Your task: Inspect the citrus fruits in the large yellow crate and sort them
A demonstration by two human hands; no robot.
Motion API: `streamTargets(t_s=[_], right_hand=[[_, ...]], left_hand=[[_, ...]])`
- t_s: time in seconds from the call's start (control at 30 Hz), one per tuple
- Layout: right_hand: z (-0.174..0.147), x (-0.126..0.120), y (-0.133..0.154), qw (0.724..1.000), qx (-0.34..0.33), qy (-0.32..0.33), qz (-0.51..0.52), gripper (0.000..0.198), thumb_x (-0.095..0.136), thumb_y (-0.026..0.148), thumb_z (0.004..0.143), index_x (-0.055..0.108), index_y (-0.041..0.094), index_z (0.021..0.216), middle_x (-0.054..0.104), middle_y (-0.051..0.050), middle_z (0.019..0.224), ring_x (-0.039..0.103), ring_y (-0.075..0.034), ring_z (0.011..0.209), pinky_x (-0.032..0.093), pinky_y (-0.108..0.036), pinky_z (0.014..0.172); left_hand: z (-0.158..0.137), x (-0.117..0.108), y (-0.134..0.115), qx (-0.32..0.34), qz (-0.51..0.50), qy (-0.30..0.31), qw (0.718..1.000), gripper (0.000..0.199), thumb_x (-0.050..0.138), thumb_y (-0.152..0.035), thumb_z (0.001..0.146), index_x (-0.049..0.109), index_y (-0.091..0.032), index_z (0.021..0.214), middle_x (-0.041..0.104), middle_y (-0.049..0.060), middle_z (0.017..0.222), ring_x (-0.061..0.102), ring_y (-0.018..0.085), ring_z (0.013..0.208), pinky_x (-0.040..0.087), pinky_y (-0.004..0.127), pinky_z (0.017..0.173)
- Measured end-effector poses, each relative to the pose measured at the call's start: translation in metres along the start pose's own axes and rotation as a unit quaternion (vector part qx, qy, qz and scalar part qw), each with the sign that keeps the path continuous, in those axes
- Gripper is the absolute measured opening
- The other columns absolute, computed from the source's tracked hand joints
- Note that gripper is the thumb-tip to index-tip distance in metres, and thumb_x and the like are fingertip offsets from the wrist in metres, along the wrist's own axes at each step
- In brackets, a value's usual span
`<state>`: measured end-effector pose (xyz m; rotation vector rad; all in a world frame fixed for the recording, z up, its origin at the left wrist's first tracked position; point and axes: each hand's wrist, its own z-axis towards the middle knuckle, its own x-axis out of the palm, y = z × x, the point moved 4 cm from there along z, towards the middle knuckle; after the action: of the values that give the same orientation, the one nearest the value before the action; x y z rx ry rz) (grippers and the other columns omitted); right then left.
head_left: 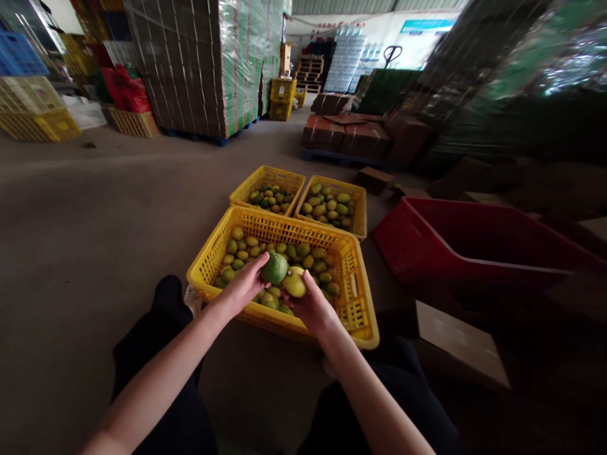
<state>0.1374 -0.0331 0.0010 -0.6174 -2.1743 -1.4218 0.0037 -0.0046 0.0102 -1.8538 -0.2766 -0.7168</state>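
Observation:
My left hand [250, 278] is closed round a dark green lemon [274, 268]. A yellow lemon [294, 282] is gripped in my right hand [313, 304], close beside the green one. Both hands are over a large yellow plastic crate [366, 316] with slotted walls, which stands between my legs. Many yellow-green lemons [303, 251] lie loose in it, and my hands and forearms hide some of them.
Behind it stand two smaller yellow crates, the left crate [236, 191] and the right crate [363, 212], both holding lemons. To the right are a red tub [398, 253] and a cardboard box [458, 338]. Farther back are wrapped pallet stacks [177, 69] and flat cartons [360, 139].

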Motion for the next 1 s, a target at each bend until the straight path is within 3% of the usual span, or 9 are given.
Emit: streamTargets(t_s=[0.13,0.27,0.47,0.63,0.77,1.0], right_hand=[[0.003,-0.003,-0.002,0.999,0.032,-0.033,0.016,0.041,0.074,0.06,0.07,0.063,0.02,0.078,0.066,0.0,0.061,0.054,-0.011,0.049,0.037,-0.02,0.042],[0.004,-0.004,-0.004,0.998,0.057,-0.038,0.013,0.044,0.07,0.064,0.072,0.065,0.02,0.075,0.066,-0.001,0.06,0.053,-0.012,0.047,0.038,-0.02,0.042],[-0.001,0.0,-0.005,1.0,0.001,0.011,-0.005,0.04,0.086,0.046,0.06,0.069,0.018,0.082,0.071,-0.002,0.072,0.059,-0.012,0.056,0.044,-0.02,0.046],[-0.005,-0.001,-0.006,1.0,-0.002,0.027,-0.01,0.047,0.09,0.043,0.055,0.067,0.019,0.087,0.071,-0.003,0.078,0.066,-0.017,0.065,0.05,-0.023,0.051],[-0.005,-0.003,-0.001,1.0,-0.005,0.011,-0.006,0.045,0.089,0.044,0.056,0.065,0.02,0.087,0.07,-0.001,0.075,0.066,-0.016,0.061,0.051,-0.024,0.051],[-0.006,-0.01,0.016,0.997,-0.07,-0.023,0.0,0.045,0.089,0.048,0.052,0.065,0.022,0.08,0.066,0.002,0.068,0.059,-0.013,0.055,0.044,-0.02,0.044]], left_hand=[[-0.002,-0.001,0.004,-0.029,-0.032,-0.044,0.998,0.038,0.076,-0.046,0.077,0.067,-0.014,0.094,0.069,0.009,0.091,0.064,0.016,0.082,0.051,0.022,0.065],[-0.003,0.003,0.007,-0.102,-0.126,-0.046,0.986,0.039,0.064,-0.05,0.086,0.066,-0.011,0.086,0.064,0.006,0.075,0.058,0.009,0.061,0.046,0.016,0.049],[0.002,0.0,0.011,-0.079,-0.195,-0.043,0.977,0.035,0.062,-0.046,0.089,0.066,-0.011,0.09,0.065,0.007,0.08,0.06,0.011,0.069,0.052,0.016,0.058],[0.004,-0.002,0.015,-0.019,-0.12,-0.058,0.991,0.036,0.067,-0.047,0.085,0.065,-0.012,0.096,0.067,0.009,0.091,0.061,0.013,0.077,0.053,0.02,0.068],[0.0,-0.001,0.01,0.032,-0.018,-0.081,0.996,0.04,0.073,-0.048,0.078,0.065,-0.015,0.099,0.069,0.01,0.1,0.064,0.02,0.094,0.052,0.027,0.078],[-0.005,0.011,0.002,0.068,0.176,0.024,0.982,0.039,0.083,-0.039,0.064,0.072,-0.017,0.094,0.073,0.009,0.097,0.066,0.027,0.099,0.05,0.033,0.084]])
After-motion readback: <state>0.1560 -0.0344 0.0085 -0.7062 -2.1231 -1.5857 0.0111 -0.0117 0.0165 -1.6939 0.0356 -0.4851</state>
